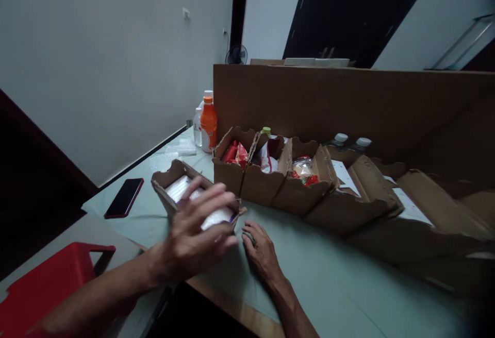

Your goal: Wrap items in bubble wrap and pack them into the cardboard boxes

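Note:
My left hand is over a small cardboard box, its fingers spread and smeared by motion. White, plastic-wrapped packs fill the box, partly covered by that hand. Whether the fingers touch the packs I cannot tell. My right hand rests on the pale green tablecloth just right of the box's near corner. Its fingers are loosely bent, with thumb and forefinger apart and a greenish patch showing between them; I make out nothing held.
Several cardboard bins stand in a row, some with red packets, before a tall cardboard panel. An orange bottle stands at their left. A phone lies on the left, above a red stool.

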Tool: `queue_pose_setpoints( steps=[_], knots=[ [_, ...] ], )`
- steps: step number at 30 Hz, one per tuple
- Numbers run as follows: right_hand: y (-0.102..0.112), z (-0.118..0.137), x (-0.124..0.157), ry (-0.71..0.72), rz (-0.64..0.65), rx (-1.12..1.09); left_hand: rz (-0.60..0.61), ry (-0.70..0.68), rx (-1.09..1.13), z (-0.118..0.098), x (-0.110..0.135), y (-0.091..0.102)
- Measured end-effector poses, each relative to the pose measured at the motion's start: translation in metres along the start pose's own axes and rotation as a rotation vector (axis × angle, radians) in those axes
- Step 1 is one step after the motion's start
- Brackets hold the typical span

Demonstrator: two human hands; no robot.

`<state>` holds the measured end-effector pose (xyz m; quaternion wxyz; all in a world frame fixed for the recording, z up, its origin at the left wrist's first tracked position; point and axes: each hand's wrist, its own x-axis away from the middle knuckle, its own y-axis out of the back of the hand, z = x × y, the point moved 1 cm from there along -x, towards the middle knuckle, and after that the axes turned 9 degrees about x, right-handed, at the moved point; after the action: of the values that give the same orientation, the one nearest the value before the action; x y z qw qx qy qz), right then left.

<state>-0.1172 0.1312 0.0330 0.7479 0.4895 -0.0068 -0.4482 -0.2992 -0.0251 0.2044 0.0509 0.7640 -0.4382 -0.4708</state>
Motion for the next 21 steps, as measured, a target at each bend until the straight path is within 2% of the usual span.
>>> queue_pose_setpoints(
  steps=[2,4,6,8,9,11,13,15,17,21],
  knots=[
    [0.009,0.002,0.005,-0.036,-0.013,-0.001,-0.358,0.094,0.020,0.021,0.011,0.021],
    [0.016,0.011,0.016,-0.077,-0.030,-0.034,-0.637,0.281,0.073,0.060,0.020,0.043],
    [0.018,0.030,0.029,-0.101,-0.043,-0.110,-0.699,0.508,0.249,0.101,0.024,0.053],
    [0.013,0.053,0.042,-0.085,-0.037,-0.181,-0.619,0.615,0.362,0.128,0.030,0.049],
    [0.010,0.065,0.048,-0.070,-0.033,-0.195,-0.576,0.632,0.397,0.135,0.034,0.043],
    [0.003,0.082,0.054,-0.066,-0.051,-0.195,-0.520,0.631,0.421,0.135,0.047,0.024],
    [0.005,0.087,0.053,-0.103,-0.105,-0.194,-0.525,0.643,0.395,0.126,0.061,0.003],
    [0.017,0.080,0.047,-0.161,-0.173,-0.199,-0.523,0.656,0.411,0.114,0.068,-0.022],
    [0.037,0.062,0.039,-0.218,-0.223,-0.200,-0.482,0.658,0.498,0.103,0.064,-0.050],
    [0.078,0.015,0.027,-0.371,-0.269,-0.183,-0.288,0.614,0.722,0.083,0.041,-0.106]
  ],
)
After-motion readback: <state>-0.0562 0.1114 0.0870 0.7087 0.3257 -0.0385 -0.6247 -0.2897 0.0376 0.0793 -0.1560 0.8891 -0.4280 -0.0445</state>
